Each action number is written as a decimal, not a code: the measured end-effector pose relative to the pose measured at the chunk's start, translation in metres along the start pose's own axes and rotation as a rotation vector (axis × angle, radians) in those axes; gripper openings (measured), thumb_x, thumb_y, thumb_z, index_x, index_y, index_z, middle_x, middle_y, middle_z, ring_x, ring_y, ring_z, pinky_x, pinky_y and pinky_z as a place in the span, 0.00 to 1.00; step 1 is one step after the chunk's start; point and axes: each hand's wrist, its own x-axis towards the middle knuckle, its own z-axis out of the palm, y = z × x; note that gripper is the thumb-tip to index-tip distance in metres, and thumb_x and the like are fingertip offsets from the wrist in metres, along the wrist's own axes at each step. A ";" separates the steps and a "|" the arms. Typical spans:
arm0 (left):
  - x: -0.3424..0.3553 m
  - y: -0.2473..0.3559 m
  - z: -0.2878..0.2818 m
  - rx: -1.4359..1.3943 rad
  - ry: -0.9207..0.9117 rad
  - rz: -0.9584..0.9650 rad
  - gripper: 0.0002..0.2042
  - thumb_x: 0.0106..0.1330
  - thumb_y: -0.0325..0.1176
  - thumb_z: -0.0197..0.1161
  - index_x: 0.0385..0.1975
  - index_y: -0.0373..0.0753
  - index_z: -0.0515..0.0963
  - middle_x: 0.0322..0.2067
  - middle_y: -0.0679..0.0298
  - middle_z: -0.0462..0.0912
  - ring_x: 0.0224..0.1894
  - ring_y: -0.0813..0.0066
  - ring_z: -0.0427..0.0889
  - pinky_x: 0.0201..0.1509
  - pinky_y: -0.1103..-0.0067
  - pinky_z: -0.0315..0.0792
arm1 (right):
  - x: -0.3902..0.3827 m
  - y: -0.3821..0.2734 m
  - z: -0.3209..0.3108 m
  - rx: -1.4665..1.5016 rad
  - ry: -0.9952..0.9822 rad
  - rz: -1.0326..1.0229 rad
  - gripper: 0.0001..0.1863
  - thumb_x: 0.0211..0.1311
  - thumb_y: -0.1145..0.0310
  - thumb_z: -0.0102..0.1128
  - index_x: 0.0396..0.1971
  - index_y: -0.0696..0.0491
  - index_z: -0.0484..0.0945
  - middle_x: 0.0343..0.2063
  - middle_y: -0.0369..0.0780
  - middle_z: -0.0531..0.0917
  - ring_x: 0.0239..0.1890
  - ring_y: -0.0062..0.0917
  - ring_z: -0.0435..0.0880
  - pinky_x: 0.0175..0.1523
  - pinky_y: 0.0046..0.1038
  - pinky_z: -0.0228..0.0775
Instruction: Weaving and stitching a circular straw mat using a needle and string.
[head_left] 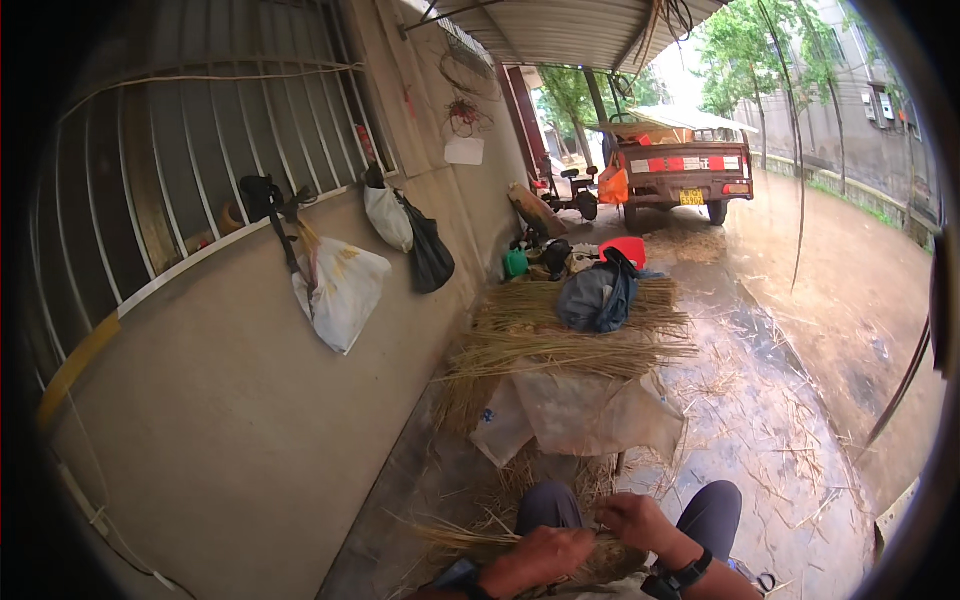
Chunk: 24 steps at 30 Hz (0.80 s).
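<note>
Person seated, knees (548, 508) apart, both bare hands close together over the lap. Step in hand, as judged: close finger work on straw, done in the lap.

Left hand (555, 552): back of the hand up, fingers curled in. Loose stalks (455, 535) fan out toward the left, just beside it; whether any run into the grip, cannot tell. Right hand (640, 523): just beyond and to the right of the left, thumb and fingertips drawn near one another in a narrow grip. Too small to tell whether a stalk sits between them.

Lap straw (607, 562): a tan patch below and between the hands, partly hidden by them; its form is not readable.

Ahead of the knees: a thick straw layer (510, 310), stalks running mostly crosswise, with a blue-grey cloth bundle (595, 298) on top. A pale plastic sheet (590, 410) hangs at the near end; what bears the layer is hidden. Straw bits (790, 440) lie scattered over the floor to the right.

Next move, as judged, calls for fine fingertip control from the right, a steady left, and light pressure; thin dry stalks could bend, split or slip.
</note>
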 end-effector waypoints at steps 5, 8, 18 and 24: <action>-0.003 -0.013 0.002 -0.034 0.031 -0.057 0.07 0.71 0.35 0.62 0.37 0.39 0.74 0.26 0.57 0.84 0.30 0.51 0.88 0.29 0.60 0.80 | 0.011 -0.032 -0.020 1.259 0.294 0.504 0.09 0.79 0.68 0.57 0.48 0.57 0.81 0.27 0.34 0.84 0.28 0.26 0.86 0.32 0.34 0.81; -0.019 -0.030 -0.016 0.069 -0.016 -0.205 0.07 0.70 0.35 0.62 0.38 0.40 0.74 0.25 0.57 0.83 0.30 0.51 0.88 0.29 0.60 0.79 | 0.002 -0.037 -0.047 1.354 0.302 0.538 0.10 0.79 0.65 0.58 0.48 0.55 0.81 0.23 0.34 0.82 0.18 0.20 0.75 0.21 0.26 0.69; -0.097 -0.092 -0.090 0.181 -0.006 -0.511 0.07 0.72 0.36 0.60 0.35 0.40 0.74 0.30 0.50 0.85 0.32 0.42 0.86 0.32 0.53 0.77 | -0.184 0.157 -0.324 0.494 0.993 0.385 0.24 0.80 0.64 0.51 0.70 0.53 0.76 0.36 0.24 0.66 0.31 0.07 0.61 0.32 0.13 0.49; -0.082 -0.079 -0.098 0.167 -0.075 -0.504 0.10 0.71 0.37 0.62 0.34 0.38 0.73 0.29 0.50 0.84 0.32 0.40 0.84 0.34 0.53 0.76 | -0.224 0.167 -0.377 -0.572 0.963 0.252 0.21 0.82 0.69 0.47 0.67 0.55 0.78 0.50 0.38 0.82 0.41 0.19 0.77 0.48 0.24 0.69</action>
